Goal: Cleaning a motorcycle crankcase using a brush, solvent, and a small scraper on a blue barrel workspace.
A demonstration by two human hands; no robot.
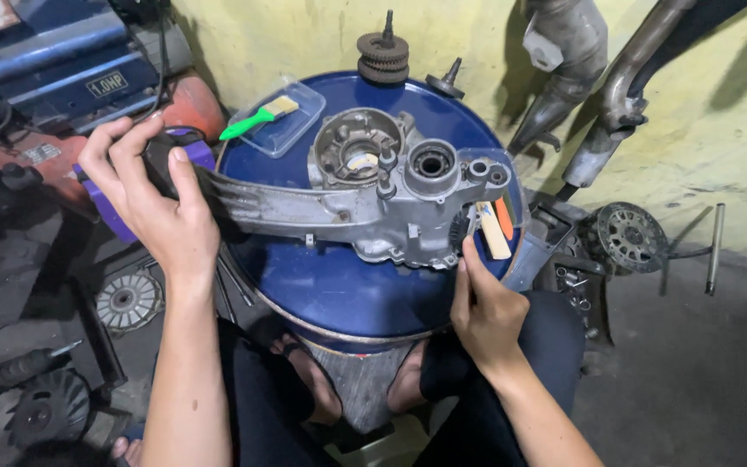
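Note:
A grey metal engine casing point(365, 203) with a long arm lies across the top of a blue drum point(347, 285). My left hand point(153, 199) grips the far left end of the casing's arm, over a black and purple object point(188, 147). My right hand point(482, 307) rests at the casing's lower right edge, fingers pinched on a small dark brush point(460, 227) by a wooden handle point(493, 232). What exactly the fingers hold is partly hidden.
A clear plastic tray point(291, 130) with a green-handled brush point(257, 119) sits on the drum's back left. Stacked gears point(383, 56) stand at the back. Exhaust pipes point(598, 95) lean on the yellow wall. A clutch disc point(631, 235), a rod point(716, 246) and a blue compressor point(62, 60) surround the drum.

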